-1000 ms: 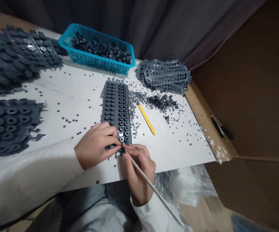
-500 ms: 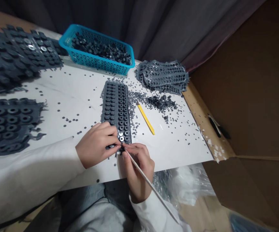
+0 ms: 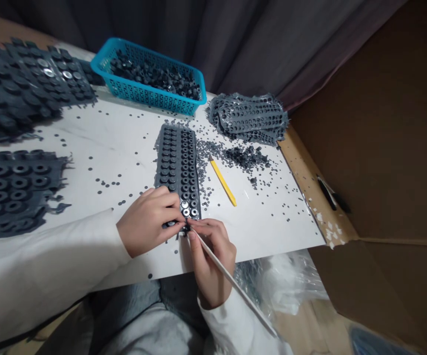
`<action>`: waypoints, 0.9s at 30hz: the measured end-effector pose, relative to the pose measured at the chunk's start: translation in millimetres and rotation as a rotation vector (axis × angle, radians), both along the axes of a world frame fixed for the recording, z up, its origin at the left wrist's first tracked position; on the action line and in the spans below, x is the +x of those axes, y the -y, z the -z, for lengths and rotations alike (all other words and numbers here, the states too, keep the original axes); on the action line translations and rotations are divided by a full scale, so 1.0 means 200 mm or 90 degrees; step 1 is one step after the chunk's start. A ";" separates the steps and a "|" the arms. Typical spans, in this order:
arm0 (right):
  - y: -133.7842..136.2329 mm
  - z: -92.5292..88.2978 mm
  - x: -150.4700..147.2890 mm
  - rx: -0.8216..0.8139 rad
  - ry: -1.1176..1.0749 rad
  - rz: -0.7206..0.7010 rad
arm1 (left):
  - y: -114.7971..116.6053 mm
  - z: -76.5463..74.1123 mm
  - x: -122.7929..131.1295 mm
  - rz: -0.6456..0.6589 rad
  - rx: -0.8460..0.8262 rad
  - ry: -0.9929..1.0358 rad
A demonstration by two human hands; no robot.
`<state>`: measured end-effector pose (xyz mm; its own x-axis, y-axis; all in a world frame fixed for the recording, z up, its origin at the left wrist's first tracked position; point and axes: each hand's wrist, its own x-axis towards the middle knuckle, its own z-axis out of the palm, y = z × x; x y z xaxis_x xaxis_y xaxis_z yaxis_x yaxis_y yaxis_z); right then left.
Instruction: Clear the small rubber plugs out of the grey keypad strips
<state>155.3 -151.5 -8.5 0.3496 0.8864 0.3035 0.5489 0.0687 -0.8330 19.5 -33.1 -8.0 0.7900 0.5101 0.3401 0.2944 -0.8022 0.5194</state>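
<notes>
Head view: at the near edge of the smooth white tabletop (image 3: 243, 227), room rightward, your left hand (image 3: 149, 222) pinches the studded grey sheet (image 3: 178, 162); your right hand (image 3: 209, 278) grips a slim white stick (image 3: 236, 285).

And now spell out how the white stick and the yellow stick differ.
The white stick is gripped in the right hand, while the yellow stick lies untouched on the white tabletop. The white stick looks longer than the yellow stick. The yellow stick has a dark far tip; the white stick shows pale along its visible length. Both are slim.
</notes>
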 end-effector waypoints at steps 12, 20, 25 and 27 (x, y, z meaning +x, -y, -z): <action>0.00 0.00 0.00 0.001 0.010 -0.003 | 0.00 0.00 0.00 0.000 0.007 0.003; 0.01 0.01 0.00 0.010 0.082 -0.030 | 0.00 -0.01 0.00 0.000 0.006 -0.008; 0.01 0.01 0.01 0.006 0.123 -0.056 | 0.00 -0.01 0.00 -0.001 0.006 0.001; 0.01 0.02 0.00 0.006 0.140 -0.052 | 0.00 -0.01 0.01 -0.001 0.002 -0.001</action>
